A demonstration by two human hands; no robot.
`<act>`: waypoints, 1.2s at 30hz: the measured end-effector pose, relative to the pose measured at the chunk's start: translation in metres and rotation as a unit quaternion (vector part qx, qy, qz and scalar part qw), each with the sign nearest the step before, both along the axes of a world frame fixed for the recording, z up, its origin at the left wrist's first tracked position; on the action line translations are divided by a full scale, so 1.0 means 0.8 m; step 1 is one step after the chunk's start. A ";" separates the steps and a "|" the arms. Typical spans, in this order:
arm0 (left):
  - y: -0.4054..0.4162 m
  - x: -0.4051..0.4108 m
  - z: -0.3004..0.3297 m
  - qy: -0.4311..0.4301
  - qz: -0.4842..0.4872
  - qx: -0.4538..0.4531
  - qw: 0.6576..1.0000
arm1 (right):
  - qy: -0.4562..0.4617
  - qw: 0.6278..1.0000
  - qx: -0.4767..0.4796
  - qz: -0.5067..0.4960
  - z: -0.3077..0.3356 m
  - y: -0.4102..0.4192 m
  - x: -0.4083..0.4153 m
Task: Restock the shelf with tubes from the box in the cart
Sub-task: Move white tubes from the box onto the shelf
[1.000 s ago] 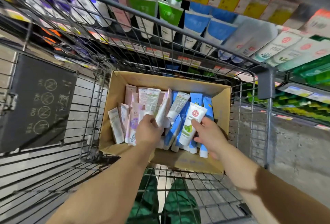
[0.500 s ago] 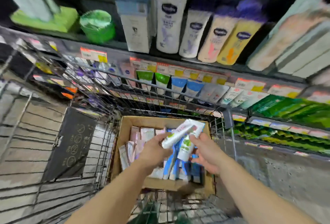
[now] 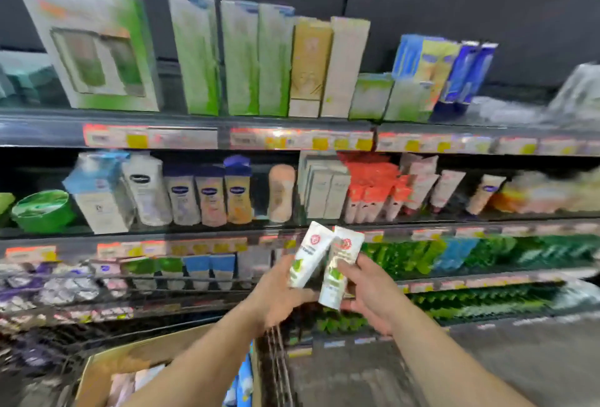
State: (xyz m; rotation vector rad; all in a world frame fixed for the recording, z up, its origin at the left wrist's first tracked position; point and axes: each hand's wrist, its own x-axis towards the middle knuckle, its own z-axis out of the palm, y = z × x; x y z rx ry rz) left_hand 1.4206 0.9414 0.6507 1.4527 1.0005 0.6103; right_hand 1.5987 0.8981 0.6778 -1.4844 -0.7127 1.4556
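Left hand (image 3: 276, 296) gripping one white tube (image 3: 310, 255); right hand (image 3: 370, 293) clamping another tube (image 3: 341, 268) at 3 o'clock; likely light, squashy, slick; best held mid-body.

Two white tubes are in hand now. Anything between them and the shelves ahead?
Nothing visible. The left hand and right hand hold the white tubes raised before the shelves, above the cart's box; their slot is unclear through blur.

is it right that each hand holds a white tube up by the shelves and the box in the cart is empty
Not quite. The head view shows the left hand and right hand each holding a white tube up by the shelves, but the box in the cart is not empty: more tubes lie in it.
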 end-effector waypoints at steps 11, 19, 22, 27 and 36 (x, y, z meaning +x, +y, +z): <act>-0.114 0.397 0.116 -0.143 -0.087 0.004 0.986 | -0.097 0.982 0.092 -0.135 0.121 -0.171 0.374; -0.106 0.551 0.153 -0.133 -0.160 0.043 0.977 | -0.120 0.964 0.126 -0.203 0.140 -0.198 0.513; -0.081 0.595 0.158 -0.139 -0.142 0.031 0.980 | -0.120 0.958 0.149 -0.213 0.145 -0.179 0.559; -0.009 0.679 0.181 -0.142 -0.121 0.048 0.981 | -0.155 0.942 0.183 -0.235 0.171 -0.119 0.652; 0.122 0.824 0.270 -0.135 -0.113 0.150 0.973 | -0.240 0.906 0.228 -0.264 0.241 -0.010 0.825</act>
